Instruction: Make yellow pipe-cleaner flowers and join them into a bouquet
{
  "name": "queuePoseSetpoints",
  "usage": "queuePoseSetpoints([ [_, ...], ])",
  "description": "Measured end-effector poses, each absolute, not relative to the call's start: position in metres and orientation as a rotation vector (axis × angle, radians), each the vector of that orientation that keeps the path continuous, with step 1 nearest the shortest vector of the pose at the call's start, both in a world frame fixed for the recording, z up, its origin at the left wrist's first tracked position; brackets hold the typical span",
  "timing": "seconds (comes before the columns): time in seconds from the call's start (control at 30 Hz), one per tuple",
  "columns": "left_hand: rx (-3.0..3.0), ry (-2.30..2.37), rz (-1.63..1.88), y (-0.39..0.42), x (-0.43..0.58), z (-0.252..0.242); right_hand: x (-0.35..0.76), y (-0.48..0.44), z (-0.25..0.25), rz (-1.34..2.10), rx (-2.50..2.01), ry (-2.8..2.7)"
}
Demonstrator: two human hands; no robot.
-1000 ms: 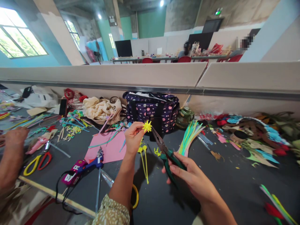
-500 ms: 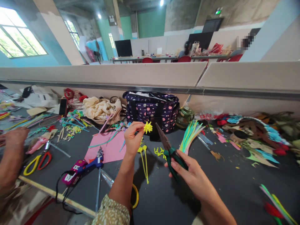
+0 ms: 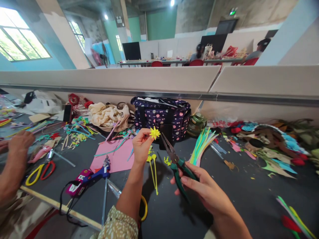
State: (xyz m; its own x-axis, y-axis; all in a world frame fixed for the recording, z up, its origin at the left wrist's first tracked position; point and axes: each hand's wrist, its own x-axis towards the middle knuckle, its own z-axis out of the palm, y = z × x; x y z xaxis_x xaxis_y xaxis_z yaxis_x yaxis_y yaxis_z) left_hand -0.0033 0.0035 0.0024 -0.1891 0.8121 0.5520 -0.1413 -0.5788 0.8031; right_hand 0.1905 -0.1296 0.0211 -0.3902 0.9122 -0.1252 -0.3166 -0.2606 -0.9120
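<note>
Between thumb and fingertips, my left hand (image 3: 142,146) pinches a small spiky yellow flower (image 3: 155,133). My right hand (image 3: 199,186) is wrapped round the dark green handles of long-nose pliers (image 3: 175,159), whose jaws are slightly parted. The plier tips point up and left, close to the flower's right side; whether they touch it I cannot tell. Below the flower, yellow stems with round heads (image 3: 154,172) lie on the dark table. Short yellow snippets (image 3: 167,161) are beside them, partly behind the pliers.
A bundle of pastel strips (image 3: 203,146) lies right of the pliers. Left are a pink sheet (image 3: 114,152), a blue glue gun (image 3: 99,174) and red-yellow scissors (image 3: 41,171). A patterned bag (image 3: 161,116) stands behind. Another person's hand (image 3: 21,142) is at far left.
The pliers have swung left and their tips have come nearer the yellow flower. My left hand has turned the flower slightly and shifted it a little left.
</note>
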Motion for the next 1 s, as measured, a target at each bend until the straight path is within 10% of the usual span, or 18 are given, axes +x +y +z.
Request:
queuePoseSetpoints([
  [1.0, 1.711, 0.932, 1.944, -0.002, -0.004, 0.006, 0.186, -0.132, 0.021, 1.583, -1.067, -1.218],
])
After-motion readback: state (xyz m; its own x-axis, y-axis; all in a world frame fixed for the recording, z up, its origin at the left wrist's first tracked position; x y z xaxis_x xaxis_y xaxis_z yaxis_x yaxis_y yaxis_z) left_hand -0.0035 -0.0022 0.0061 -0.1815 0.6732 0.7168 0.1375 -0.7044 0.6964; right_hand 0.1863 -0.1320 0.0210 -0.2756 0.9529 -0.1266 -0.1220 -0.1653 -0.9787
